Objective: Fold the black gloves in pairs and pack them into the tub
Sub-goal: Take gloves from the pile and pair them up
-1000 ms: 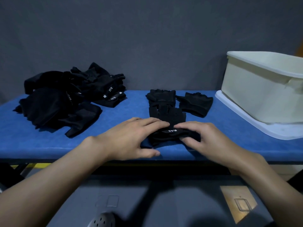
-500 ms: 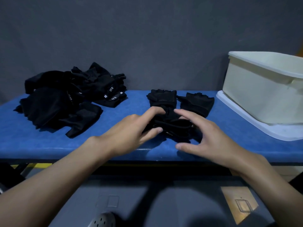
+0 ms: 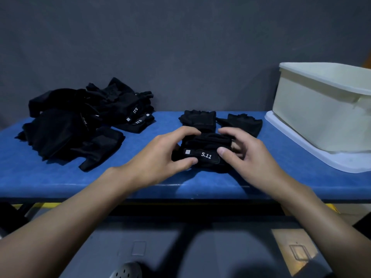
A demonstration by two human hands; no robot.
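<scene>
A folded pair of black gloves [image 3: 204, 152] with a white "5.11" tag lies near the front middle of the blue table [image 3: 50, 177]. My left hand [image 3: 160, 157] grips its left side, thumb in front and fingers curled over the top. My right hand [image 3: 247, 155] grips its right side the same way. Just behind lie two more black gloves, one [image 3: 197, 119] in the middle and one [image 3: 243, 122] to its right. A pile of black gloves [image 3: 80, 121] covers the table's left part. The cream tub [image 3: 323, 109] stands at the right; its inside is hidden.
The tub rests on a white lid or tray [image 3: 313, 147] that juts toward the table's middle. A dark grey wall [image 3: 180, 47] closes the back. Below the table's front edge are a grey floor and a shoe tip [image 3: 126, 271].
A second ago both hands pressed flat on a stretched-out glove pair. They have since rolled it over on itself, and now grip the compact bundle from both sides with the tag facing me.
</scene>
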